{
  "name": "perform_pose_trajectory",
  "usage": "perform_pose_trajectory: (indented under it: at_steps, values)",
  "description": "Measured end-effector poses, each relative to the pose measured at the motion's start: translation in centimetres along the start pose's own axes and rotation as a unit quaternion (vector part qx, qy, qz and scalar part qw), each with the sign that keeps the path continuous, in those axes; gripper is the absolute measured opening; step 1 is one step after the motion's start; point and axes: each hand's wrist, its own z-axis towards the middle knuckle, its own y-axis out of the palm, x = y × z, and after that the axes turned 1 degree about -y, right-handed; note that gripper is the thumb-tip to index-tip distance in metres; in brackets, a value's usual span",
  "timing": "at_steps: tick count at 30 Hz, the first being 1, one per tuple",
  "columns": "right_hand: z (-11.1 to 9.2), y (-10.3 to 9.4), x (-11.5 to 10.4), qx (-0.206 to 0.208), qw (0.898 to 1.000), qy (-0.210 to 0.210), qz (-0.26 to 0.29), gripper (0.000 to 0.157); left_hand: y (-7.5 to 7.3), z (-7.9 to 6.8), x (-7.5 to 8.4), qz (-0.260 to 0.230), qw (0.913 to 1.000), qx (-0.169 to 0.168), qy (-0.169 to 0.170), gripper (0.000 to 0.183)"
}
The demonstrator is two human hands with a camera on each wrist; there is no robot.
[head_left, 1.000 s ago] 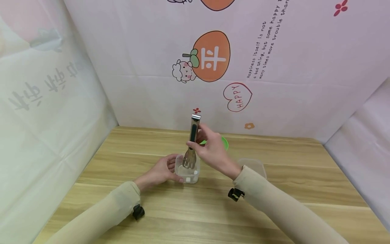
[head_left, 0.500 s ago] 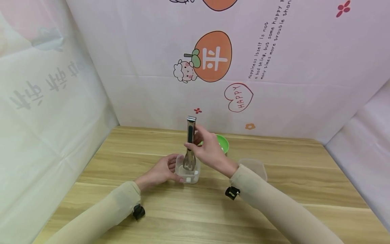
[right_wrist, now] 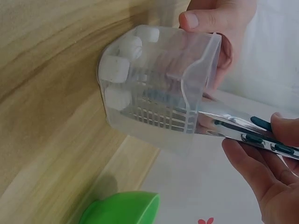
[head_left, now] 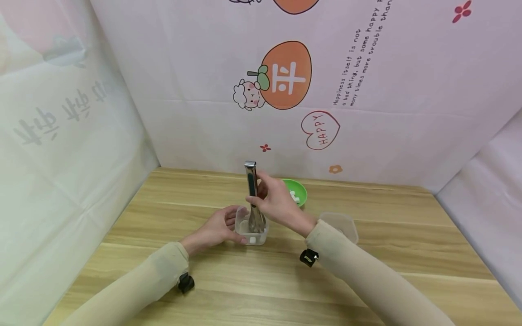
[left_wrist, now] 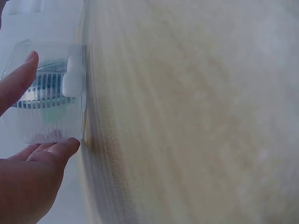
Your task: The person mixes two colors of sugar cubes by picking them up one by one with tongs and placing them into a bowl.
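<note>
My left hand (head_left: 216, 230) grips a clear plastic container (head_left: 241, 239) on the wooden table, thumb on its front side and fingers round the far side. Between thumb and fingers of my right hand (head_left: 281, 206) are metal tongs (head_left: 252, 181) with dark green grip inserts, held nearly upright. Their slotted ends reach down inside the container, as the right wrist view shows through its wall. Several white cubes (right_wrist: 114, 69) lie along the container's bottom, close to the tong tips. In the left wrist view, white cubes (left_wrist: 72, 84) show through the wall beside the slotted metal.
Behind my right hand stands a green bowl (head_left: 302, 189) with several white cubes (head_left: 294, 196) in it. A clear plastic lid (head_left: 346, 225) lies on the table (head_left: 261, 285) to the right, partly behind my right forearm. A printed cloth (head_left: 204, 122) hangs along the back edge.
The tongs have gone lower into the container and their ends have shifted right, over a cube, while their top tilted left. More of the green bowl shows. My left hand stays put.
</note>
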Motion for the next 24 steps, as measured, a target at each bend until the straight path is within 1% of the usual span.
perform_pose_trajectory:
  at_steps: [3, 6, 8, 15, 19, 24]
  values:
    - [-0.1, 0.2, 0.0, -0.003, 1.000, 0.010, 0.001, 0.038, 0.0, 0.0, 0.0, -0.001, 1.0000, -0.001, 0.000, 0.094]
    - [-0.2, 0.3, -0.1, 0.001, 1.000, 0.017, 0.002, 0.038, 0.0, 0.0, 0.0, 0.000, 1.0000, 0.000, -0.001, 0.094]
    - [-0.2, 0.4, -0.1, 0.013, 1.000, 0.021, 0.005, 0.038, 0.0, 0.0, 0.0, 0.000, 1.0000, 0.003, -0.002, 0.094]
    - [-0.4, 1.2, 0.1, 0.074, 0.997, 0.026, 0.015, 0.030, -0.1, 0.2, -0.1, 0.006, 0.9999, 0.012, -0.010, 0.099]
    - [-0.6, 1.4, 0.2, 0.083, 0.996, 0.031, 0.020, 0.030, -0.1, 0.3, 0.0, 0.010, 0.9998, 0.012, -0.010, 0.098]
    - [-1.0, 1.2, 0.2, 0.091, 0.995, 0.036, 0.030, 0.030, 0.0, 0.1, 0.0, 0.010, 0.9998, 0.009, -0.012, 0.098]
